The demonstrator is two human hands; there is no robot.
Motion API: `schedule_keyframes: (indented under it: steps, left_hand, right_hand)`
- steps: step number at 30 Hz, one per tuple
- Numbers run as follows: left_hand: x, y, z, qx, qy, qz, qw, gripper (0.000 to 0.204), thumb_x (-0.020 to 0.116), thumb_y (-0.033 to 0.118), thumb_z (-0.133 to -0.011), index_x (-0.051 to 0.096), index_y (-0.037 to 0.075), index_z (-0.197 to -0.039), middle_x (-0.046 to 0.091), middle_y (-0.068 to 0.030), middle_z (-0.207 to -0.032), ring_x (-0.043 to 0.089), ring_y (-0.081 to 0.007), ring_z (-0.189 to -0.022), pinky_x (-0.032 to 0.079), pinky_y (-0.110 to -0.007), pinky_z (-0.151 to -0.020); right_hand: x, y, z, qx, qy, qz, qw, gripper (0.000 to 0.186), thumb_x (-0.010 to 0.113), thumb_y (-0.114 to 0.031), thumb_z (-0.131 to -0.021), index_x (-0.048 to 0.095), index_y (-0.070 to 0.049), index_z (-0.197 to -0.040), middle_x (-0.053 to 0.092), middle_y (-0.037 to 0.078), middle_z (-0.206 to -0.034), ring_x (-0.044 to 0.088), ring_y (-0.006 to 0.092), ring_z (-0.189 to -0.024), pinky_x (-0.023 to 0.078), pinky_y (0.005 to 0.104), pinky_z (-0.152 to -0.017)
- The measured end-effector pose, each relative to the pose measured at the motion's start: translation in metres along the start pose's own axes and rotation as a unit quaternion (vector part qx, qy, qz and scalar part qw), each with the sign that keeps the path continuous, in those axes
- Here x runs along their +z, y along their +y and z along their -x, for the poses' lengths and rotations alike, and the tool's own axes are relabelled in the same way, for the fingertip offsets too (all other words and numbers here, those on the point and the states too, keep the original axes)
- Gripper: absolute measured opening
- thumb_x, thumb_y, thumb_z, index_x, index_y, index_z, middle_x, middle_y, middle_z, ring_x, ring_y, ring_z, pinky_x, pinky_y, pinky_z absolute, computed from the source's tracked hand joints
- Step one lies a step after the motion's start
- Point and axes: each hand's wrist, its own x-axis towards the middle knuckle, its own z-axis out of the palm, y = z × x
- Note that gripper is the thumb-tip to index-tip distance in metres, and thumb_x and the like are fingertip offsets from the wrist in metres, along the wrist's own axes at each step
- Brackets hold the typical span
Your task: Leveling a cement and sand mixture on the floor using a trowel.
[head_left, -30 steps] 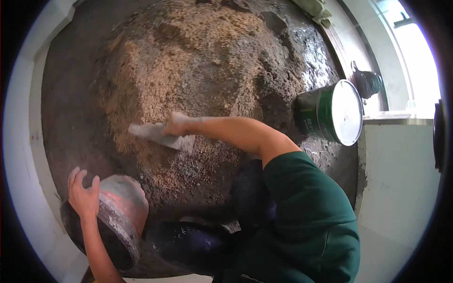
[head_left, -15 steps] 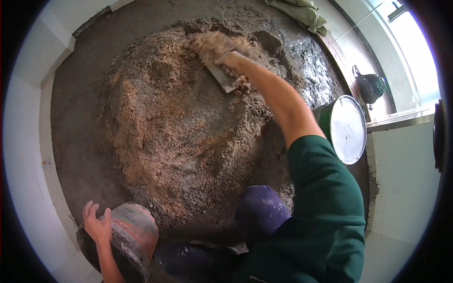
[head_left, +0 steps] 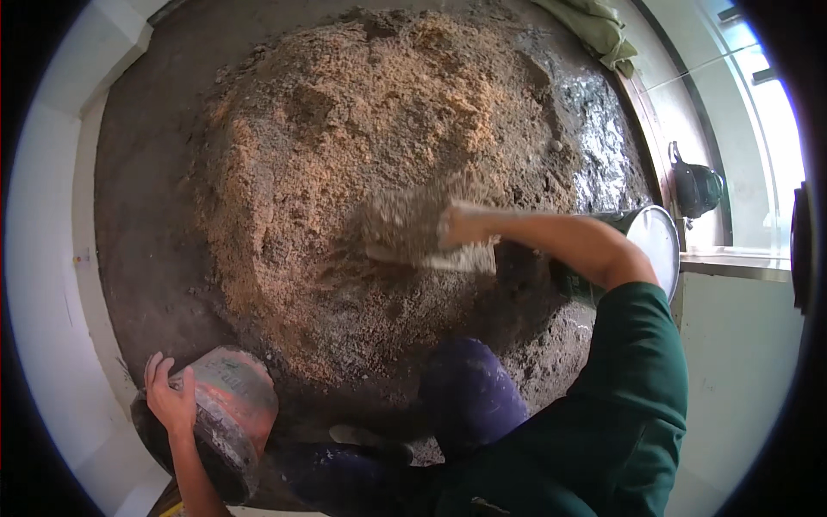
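1. Tan, crumbly mix (head_left: 345, 172): heaped from the centre toward 11 o'clock.
2. My right hand (head_left: 463, 226), blurred: clenched on a flat tool (head_left: 478, 261), shifted from 12 o'clock to near centre; I judge a nearer portion is being turned.
3. My left hand (head_left: 172, 401): loosely spread, staying beside the tilted bucket (head_left: 237, 379), 8 o'clock.
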Motion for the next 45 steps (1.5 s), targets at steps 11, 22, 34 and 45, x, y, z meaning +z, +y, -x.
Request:
schedule_keyframes:
  steps: [11, 22, 34, 45]
  left_hand:
    - [-0.001, -0.019, 0.016, 0.008, 0.018, -0.007, 1.000, 0.038, 0.078, 0.024, -0.079, 0.069, 0.001, -0.107, 0.063, -0.0175, -0.131, 0.056, -0.0376, -0.125, 0.044, -0.045, -0.107]
    - [-0.008, 0.010, -0.001, 0.003, 0.002, -0.008, 1.000, 0.040, 0.077, 0.032, -0.081, 0.071, 0.003, -0.107, 0.064, -0.0137, -0.132, 0.056, -0.0330, -0.128, 0.046, -0.041, -0.105]
    - [-0.005, 0.006, -0.002, 0.029, 0.038, 0.023, 0.999, 0.040, 0.077, 0.036, -0.080, 0.072, 0.007, -0.107, 0.065, -0.0102, -0.131, 0.059, -0.0306, -0.124, 0.048, -0.042, -0.102]
    - [0.002, -0.012, 0.018, -0.006, 0.056, 0.017, 0.998, 0.040, 0.077, 0.038, -0.080, 0.072, 0.009, -0.106, 0.064, -0.0075, -0.132, 0.059, -0.0288, -0.125, 0.049, -0.042, -0.101]
  right_hand:
    - [-0.125, -0.112, -0.040, -0.087, 0.024, -0.083, 0.992, 0.028, 0.071, -0.028, -0.091, 0.074, -0.004, -0.106, 0.066, 0.009, -0.084, 0.060, 0.0214, -0.067, 0.050, 0.0416, -0.060]
    - [0.027, -0.196, -0.147, -0.233, -0.058, 0.154, 0.958, 0.031, 0.064, -0.034, -0.092, 0.065, -0.008, -0.075, 0.052, 0.001, -0.065, 0.054, 0.0139, -0.067, 0.049, 0.0354, -0.069]
    - [0.144, -0.175, -0.062, -0.223, -0.246, 0.059, 0.941, 0.049, 0.067, -0.041, -0.093, 0.066, -0.008, -0.129, 0.068, 0.020, -0.120, 0.062, 0.0329, -0.116, 0.053, 0.0483, -0.097]
    - [0.124, -0.282, -0.094, -0.064, -0.090, 0.080, 0.991, 0.032, 0.065, -0.035, -0.097, 0.072, -0.009, -0.113, 0.068, 0.013, -0.105, 0.067, 0.0223, -0.093, 0.057, 0.0434, -0.083]
